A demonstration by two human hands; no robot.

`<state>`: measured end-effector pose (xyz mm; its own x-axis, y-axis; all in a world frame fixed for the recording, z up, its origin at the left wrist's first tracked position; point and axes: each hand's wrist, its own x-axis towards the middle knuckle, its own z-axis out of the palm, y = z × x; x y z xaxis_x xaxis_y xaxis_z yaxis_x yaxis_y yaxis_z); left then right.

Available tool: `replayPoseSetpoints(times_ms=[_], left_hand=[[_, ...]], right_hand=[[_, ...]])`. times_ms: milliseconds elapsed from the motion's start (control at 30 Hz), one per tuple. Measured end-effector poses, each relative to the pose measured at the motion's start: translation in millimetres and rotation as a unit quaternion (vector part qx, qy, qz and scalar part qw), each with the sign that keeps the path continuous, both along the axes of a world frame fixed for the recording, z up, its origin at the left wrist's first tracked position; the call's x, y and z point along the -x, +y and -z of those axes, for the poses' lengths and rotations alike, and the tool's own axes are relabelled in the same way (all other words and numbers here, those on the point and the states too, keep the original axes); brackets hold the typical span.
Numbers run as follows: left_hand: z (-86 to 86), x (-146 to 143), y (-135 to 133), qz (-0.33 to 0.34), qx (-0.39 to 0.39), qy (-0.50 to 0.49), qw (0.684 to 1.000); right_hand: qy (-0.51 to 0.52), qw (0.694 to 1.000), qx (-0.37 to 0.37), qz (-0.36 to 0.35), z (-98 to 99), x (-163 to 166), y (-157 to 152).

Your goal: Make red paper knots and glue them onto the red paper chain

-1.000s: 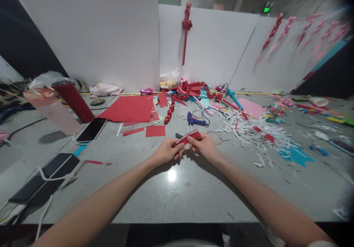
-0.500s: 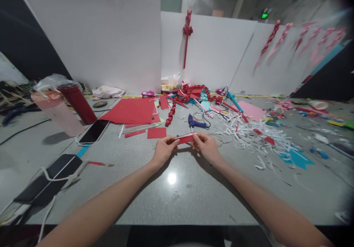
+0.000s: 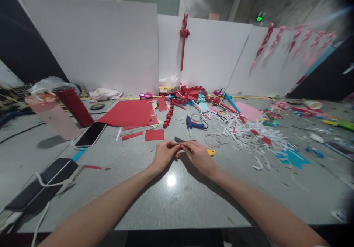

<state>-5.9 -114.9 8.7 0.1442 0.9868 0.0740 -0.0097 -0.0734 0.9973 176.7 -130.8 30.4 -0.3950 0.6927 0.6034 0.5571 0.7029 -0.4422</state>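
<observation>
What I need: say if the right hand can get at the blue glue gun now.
Likely yes: the glue gun lies on the table just beyond the right hand, and nothing visible blocks the way, though that hand pinches close beside the left hand.

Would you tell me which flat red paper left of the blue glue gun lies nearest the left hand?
The small red rectangle just beyond the left hand; the others, like the narrow strip, lie farther off.

A pinkish bottle (image 3: 55, 118) and a red flask (image 3: 74, 107) stand at nine o'clock on the worktop (image 3: 157, 206); a black device (image 3: 62, 167) lies at eight; a green sign (image 3: 259, 19) glows between one and two.
</observation>
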Motion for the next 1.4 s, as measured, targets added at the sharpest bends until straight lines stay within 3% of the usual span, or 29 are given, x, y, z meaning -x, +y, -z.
replayPoseSetpoints(times_ms=[100,333,600,933,1400], left_hand=[[-0.3,-1.3,-3.4,-0.027,-0.001,0.006,1.0],[-6.2,-0.8,-10.5,0.034,-0.108,0.097,0.989],[-6.0,1.3,-11.6,0.072,-0.152,0.138,0.976],[-7.9,3.4,-11.4,0.074,-0.189,0.178,0.963],[-2.7,4.4,-9.1,0.071,-0.214,0.202,0.953]], right_hand=[[-0.01,1.0,0.0,0.004,2.3,-2.0,1.4],[-0.01,1.0,0.004,0.02,4.4,-2.6,1.7],[-0.027,1.0,-0.009,0.012,6.8,-5.0,1.0],[-0.09,0.995,-0.046,-0.007,6.8,-6.7,0.6],[-0.092,0.995,-0.05,-0.001,7.7,-6.7,0.2]])
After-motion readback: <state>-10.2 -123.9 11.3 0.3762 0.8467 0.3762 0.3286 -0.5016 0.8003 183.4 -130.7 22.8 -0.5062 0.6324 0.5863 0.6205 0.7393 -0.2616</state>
